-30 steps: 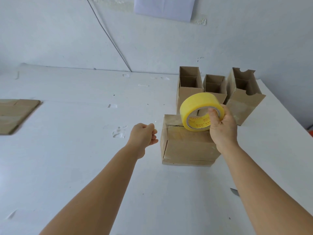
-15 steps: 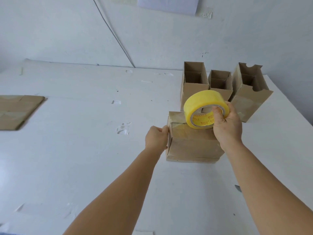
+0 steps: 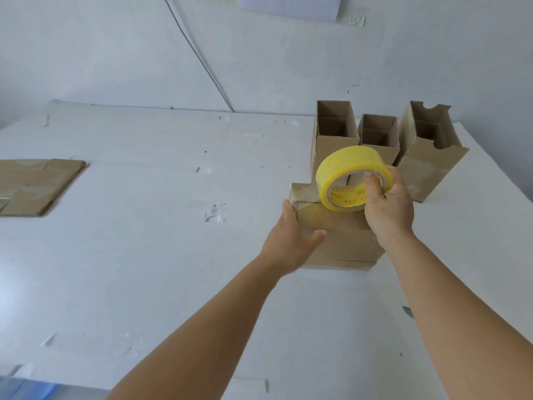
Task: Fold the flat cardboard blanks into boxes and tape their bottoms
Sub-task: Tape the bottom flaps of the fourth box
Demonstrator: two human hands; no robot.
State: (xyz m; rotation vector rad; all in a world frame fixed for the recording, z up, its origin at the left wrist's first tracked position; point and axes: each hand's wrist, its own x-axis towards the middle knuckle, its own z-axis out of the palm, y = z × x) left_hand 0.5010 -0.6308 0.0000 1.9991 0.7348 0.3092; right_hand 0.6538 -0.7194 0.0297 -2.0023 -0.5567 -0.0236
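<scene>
A folded cardboard box (image 3: pixel 347 243) lies bottom-up on the white table (image 3: pixel 144 255), with clear tape across its upper face. My left hand (image 3: pixel 288 241) rests flat against the box's left edge, fingers straight along the side and thumb laid on top. My right hand (image 3: pixel 389 209) holds a yellow tape roll (image 3: pixel 343 166) just above the box's far edge, thumb hooked through the core. A flat stack of cardboard blanks (image 3: pixel 34 183) lies at the far left.
Three open-topped boxes stand upright behind the work: a tall one (image 3: pixel 331 140), a shorter one (image 3: pixel 377 140) and a notched one (image 3: pixel 427 157) at the right. Bits of clear tape (image 3: pixel 215 212) stick to the table. A wall rises behind.
My left hand, a loose fist away from the box a second ago, has moved right and opened against the box's left side. The tape roll stays about where it was.
</scene>
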